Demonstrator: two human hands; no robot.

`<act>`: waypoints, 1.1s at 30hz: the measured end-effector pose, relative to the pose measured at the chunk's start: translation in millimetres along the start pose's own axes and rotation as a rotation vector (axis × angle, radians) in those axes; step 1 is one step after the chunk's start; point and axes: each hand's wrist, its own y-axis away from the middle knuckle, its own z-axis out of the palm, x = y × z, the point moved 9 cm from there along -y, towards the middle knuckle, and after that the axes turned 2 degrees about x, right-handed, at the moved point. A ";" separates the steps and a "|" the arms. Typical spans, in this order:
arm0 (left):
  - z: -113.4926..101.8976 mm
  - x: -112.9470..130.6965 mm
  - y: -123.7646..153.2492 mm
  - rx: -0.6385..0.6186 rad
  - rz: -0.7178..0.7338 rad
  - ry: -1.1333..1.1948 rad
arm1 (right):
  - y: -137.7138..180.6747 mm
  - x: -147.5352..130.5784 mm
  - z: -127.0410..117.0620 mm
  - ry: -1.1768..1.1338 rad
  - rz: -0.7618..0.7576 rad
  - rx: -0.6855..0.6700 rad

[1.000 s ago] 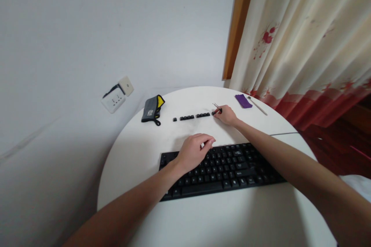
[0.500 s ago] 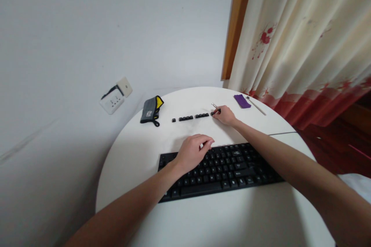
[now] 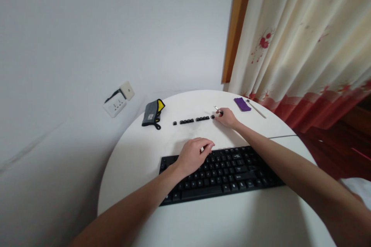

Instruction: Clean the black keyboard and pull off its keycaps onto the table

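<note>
At the far end of the key row on the white surface, the right hand grips a small metal tool beside the last keycap. The left hand, loosely curled, rests on the keyboard, seemingly steadying it; returning to pull another key looks likely.

I sit at a round white table pushed into a corner. Ahead of me the plain white wall carries a white socket plate with a smaller switch plate just beside it. To my right a wooden frame stands behind cream curtains with red flowers and a red hem. Dark reddish floor shows below them. The light is soft and even.
</note>
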 end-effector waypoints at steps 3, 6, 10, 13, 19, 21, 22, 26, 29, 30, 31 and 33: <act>-0.1 0.4 0.1 -0.005 -0.005 -0.004 | 5.6 -5.2 -26.5 -0.062 0.016 0.097; 0.4 0.3 -0.2 -0.010 -0.016 -0.002 | 23.3 -19.3 -56.2 -0.164 -0.011 0.145; 0.5 -0.8 -0.7 -0.006 -0.031 0.009 | 66.2 -45.7 -86.9 -0.495 -0.084 0.100; 0.3 -1.8 -1.1 0.003 -0.036 0.014 | 99.8 -61.8 -102.6 -0.453 -0.185 0.101; -0.1 -3.1 -2.5 0.008 -0.054 0.019 | 129.6 -58.9 -79.4 -0.412 -0.289 -0.125; -0.6 -3.1 -3.1 0.008 -0.058 0.019 | 134.0 -56.8 -71.9 -0.346 -0.339 -0.164; -0.8 -3.3 -3.4 0.007 -0.061 0.016 | 136.0 -55.8 -68.4 -0.319 -0.357 -0.185; 0.7 -4.3 -3.8 -0.012 -0.072 0.007 | 142.6 -54.0 -60.9 -0.259 -0.403 -0.248; 1.6 -4.4 -4.0 -0.021 -0.078 0.006 | 145.6 -54.5 -59.0 -0.235 -0.424 -0.273; 1.5 -4.2 -4.2 -0.021 -0.079 0.005 | 146.7 -55.5 -58.2 -0.229 -0.435 -0.282; 1.5 -4.0 -4.4 -0.022 -0.080 0.003 | 147.9 -56.8 -57.5 -0.223 -0.449 -0.291; 1.6 -3.7 -4.7 -0.023 -0.079 -0.001 | 150.4 -59.9 -55.9 -0.209 -0.482 -0.305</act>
